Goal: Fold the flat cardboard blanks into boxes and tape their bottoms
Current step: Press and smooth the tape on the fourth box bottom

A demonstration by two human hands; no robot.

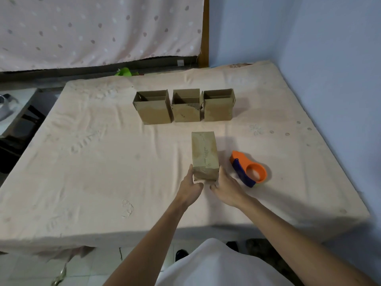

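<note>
Now the box (205, 153) lies on the bed (103, 162) with its long side pointing away, and the left hand (190, 182) and right hand (225, 184) press flat, fingers straight, on either side of its near end.

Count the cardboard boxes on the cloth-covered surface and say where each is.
4. Three stand open-topped in a far row: left box, middle box, right box. The fourth box lies between the left hand and right hand. None seems hidden.
</note>
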